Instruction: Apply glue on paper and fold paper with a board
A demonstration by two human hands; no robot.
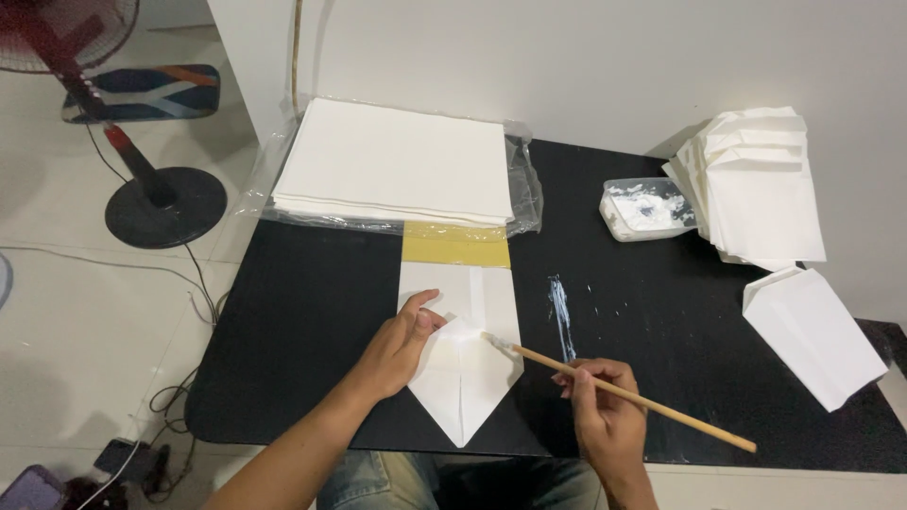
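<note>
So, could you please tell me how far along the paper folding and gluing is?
Done: a pile of folded pieces and one more beside it. In hand: left hand presses a folded sheet; right hand brushes paste on it. Left: a thick stack of flat sheets.

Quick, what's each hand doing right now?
Left hand: open, pressing flat on the folded white paper.
Right hand: closed around the wooden brush, tip on the paper.

On the black desk, the left hand presses flat on a white folded paper sheet with a pointed lower end. The right hand pinches a thin wooden-handled brush, its bristle tip touching the paper's fold. A clear plastic tub of white paste sits beside a stack of folded white paper envelopes.
</note>
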